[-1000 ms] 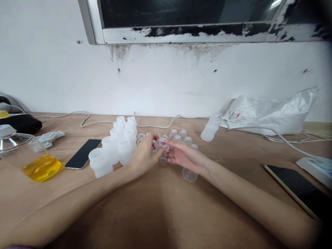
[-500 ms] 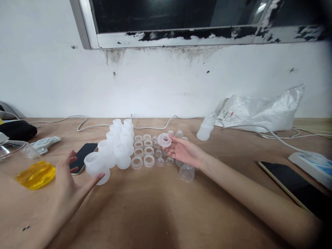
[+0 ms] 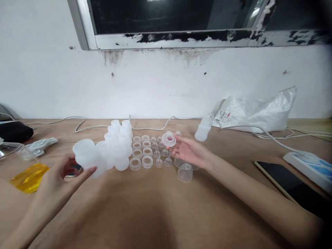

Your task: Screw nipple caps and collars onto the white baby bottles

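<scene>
My left hand is closed around the nearest frosted white baby bottle, which is slightly tilted and open at the top. More bottles stand in rows just right of it. My right hand pinches a bottle collar ring with a nipple fitted in it, held above the small parts. Below and left of that hand are rows of collar rings and clear nipples. Clear domed caps lie under the right hand, some of them hidden by it.
An assembled bottle stands at the back beside a white plastic bag. A phone and a power strip lie at the right. A jug of yellow liquid is at the left; a white cable runs along the wall.
My left hand has closed on the nearest bottle and raised and tilted it a little to the left. My right hand still holds the collar ring with nipple, shifted slightly right.
</scene>
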Demonstrator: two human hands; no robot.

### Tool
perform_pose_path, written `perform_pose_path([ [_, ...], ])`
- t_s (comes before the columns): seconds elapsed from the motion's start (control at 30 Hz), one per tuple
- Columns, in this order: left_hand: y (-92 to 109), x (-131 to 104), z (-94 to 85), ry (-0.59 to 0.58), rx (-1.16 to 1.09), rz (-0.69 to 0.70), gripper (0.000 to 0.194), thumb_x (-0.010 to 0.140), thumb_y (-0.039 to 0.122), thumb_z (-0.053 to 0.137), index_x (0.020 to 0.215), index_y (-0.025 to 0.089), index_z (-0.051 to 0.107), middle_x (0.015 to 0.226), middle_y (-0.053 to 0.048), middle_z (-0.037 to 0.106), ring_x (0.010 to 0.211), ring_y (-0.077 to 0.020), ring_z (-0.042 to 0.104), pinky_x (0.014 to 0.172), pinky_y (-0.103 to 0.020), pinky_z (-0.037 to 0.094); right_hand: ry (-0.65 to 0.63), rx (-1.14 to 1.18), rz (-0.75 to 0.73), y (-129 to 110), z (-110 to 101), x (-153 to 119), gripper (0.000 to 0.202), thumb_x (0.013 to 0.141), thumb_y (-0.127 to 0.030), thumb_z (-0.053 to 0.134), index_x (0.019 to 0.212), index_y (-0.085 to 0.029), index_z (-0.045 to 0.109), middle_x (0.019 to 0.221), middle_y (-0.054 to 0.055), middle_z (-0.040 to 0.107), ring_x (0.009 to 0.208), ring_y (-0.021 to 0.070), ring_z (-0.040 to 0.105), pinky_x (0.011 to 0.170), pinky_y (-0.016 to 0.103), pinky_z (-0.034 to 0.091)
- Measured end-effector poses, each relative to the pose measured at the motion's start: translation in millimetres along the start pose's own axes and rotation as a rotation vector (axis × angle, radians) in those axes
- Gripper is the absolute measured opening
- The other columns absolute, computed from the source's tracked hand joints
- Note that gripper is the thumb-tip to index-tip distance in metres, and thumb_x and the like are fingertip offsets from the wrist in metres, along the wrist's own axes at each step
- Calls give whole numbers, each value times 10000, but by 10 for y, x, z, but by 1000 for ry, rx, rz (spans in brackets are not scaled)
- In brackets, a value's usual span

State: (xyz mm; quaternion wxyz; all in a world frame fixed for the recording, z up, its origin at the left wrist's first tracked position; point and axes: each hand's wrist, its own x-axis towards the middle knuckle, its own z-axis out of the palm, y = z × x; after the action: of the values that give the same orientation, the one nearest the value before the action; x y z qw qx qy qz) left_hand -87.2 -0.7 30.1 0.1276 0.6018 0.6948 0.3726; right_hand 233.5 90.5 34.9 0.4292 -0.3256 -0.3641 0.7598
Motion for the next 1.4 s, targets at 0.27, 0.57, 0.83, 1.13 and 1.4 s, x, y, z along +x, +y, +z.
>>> perform_pose_path([
  [0.27, 905, 397, 210, -194, -42, 542, 306, 693, 382, 593, 936, 198, 561, 887, -6, 608, 771, -148, 516, 718, -266, 412, 14, 2, -23, -42, -51, -32, 87, 785, -238, 526, 810, -161, 556, 790, 43, 596, 671, 118, 577, 528, 184, 453],
  [0.57, 996, 428, 672, -574, -63, 580, 267, 696, 316, 592, 932, 194, 569, 859, 7, 627, 781, -147, 553, 689, -248, 408, 49, 1, 0, -17, -62, -50, 132, 794, -244, 515, 871, -146, 558, 842, 58, 607, 666, 108, 577, 552, 193, 468],
  [0.83, 963, 450, 657, -539, -76, 592, 294, 690, 336, 590, 954, 209, 569, 900, -2, 630, 794, -164, 554, 708, -279, 417, 21, -28, -28, 12, -61, -32, 114, 739, -243, 589, 816, -160, 602, 854, 44, 613, 704, 107, 567, 572, 188, 462],
  [1.13, 962, 466, 735, -558, -133, 601, 304, 694, 302, 589, 972, 182, 562, 943, -25, 620, 867, -172, 563, 787, -298, 421, -15, -348, -348, -117, 111, -154, 259, 632, -197, 683, 888, -196, 640, 915, 19, 628, 848, 127, 551, 747, 240, 434],
  [1.4, 943, 497, 755, -552, -150, 659, 297, 726, 267, 554, 1008, 176, 541, 973, -23, 611, 887, -164, 562, 813, -301, 418, 55, -487, -467, 11, 80, -125, 322, 593, -194, 703, 905, -247, 644, 1038, 1, 616, 1029, 169, 507, 852, 292, 419],
])
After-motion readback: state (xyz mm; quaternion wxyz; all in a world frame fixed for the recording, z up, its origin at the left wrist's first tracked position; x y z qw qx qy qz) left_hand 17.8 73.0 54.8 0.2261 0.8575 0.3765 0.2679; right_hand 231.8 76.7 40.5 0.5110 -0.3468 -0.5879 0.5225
